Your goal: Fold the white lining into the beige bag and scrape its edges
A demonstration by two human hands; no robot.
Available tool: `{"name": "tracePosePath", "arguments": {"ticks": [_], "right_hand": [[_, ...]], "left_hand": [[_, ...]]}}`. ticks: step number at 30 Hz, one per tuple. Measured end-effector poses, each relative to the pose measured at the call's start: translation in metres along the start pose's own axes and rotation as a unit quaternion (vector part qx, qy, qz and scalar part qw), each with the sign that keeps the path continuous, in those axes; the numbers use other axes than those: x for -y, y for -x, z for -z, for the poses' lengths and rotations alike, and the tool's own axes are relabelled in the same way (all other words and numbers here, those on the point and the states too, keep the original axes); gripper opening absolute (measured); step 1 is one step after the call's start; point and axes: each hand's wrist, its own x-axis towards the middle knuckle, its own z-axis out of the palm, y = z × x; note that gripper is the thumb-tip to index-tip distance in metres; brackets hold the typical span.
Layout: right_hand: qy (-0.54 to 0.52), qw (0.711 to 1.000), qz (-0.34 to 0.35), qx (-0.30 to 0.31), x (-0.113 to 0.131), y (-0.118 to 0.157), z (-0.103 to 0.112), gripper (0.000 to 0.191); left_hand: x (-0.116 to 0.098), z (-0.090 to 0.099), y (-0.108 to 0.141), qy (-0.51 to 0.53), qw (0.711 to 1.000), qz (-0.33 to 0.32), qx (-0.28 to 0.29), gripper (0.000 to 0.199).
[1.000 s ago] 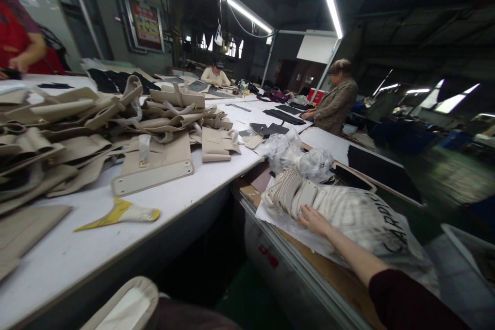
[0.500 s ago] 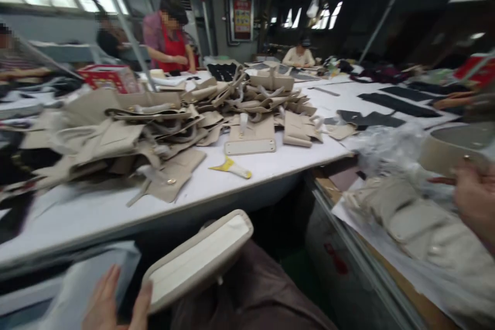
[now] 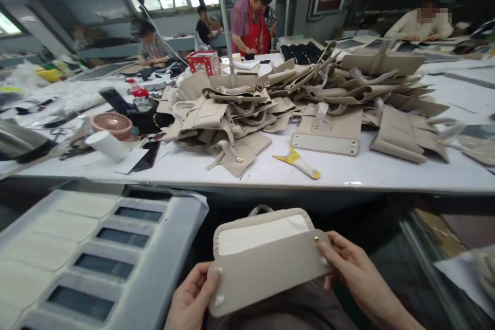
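Low in front of me, my left hand [image 3: 196, 291] grips the left end of a flat beige bag base panel [image 3: 266, 278], thumb on its face. Its right end is pinched by my right hand [image 3: 350, 263], close to a small gold stud. Pale bits, perhaps film, cling near the panel's corners. Directly behind the panel, and partly covered by it, a beige handbag [image 3: 218, 232] rests over my lap with its white bottom facing up. Whether panel and bag touch, I cannot tell.
A white table [image 3: 185, 170] spans ahead, bearing a heap of beige bag pieces [image 3: 247, 108], a yellow-and-white tool [image 3: 299, 162], a pink fan [image 3: 111, 122] and a white roll [image 3: 106, 145]. At left stands a grey slotted rack [image 3: 162, 247] with cream sheets. Several people work beyond.
My view has turned left. My right hand has brought the beige panel from the right side to in front of the bag. My left hand, formerly open at the bag's end, now holds the panel.
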Motion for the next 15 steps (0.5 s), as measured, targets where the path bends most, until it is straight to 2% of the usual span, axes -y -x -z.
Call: {"name": "tracePosePath", "arguments": {"ticks": [3, 8, 11, 15], "right_hand": [[0.05, 0.997, -0.017, -0.054, 0.001, -0.023, 0.008, 0.043], [0.109, 0.986, -0.016, -0.125, 0.005, -0.053, 0.006, 0.053], [0.122, 0.982, -0.009, -0.141, 0.006, -0.062, 0.002, 0.055], [0.125, 0.98, -0.033, -0.153, 0.005, -0.067, 0.002, 0.054]], "left_hand": [[-0.008, -0.004, -0.016, -0.017, 0.999, -0.038, -0.029, 0.047], [-0.02, -0.005, -0.043, -0.125, 0.988, -0.089, -0.011, 0.048], [-0.019, -0.001, -0.057, -0.173, 0.981, -0.087, -0.007, 0.051], [-0.013, 0.003, -0.072, -0.199, 0.978, -0.068, -0.012, 0.051]]}}
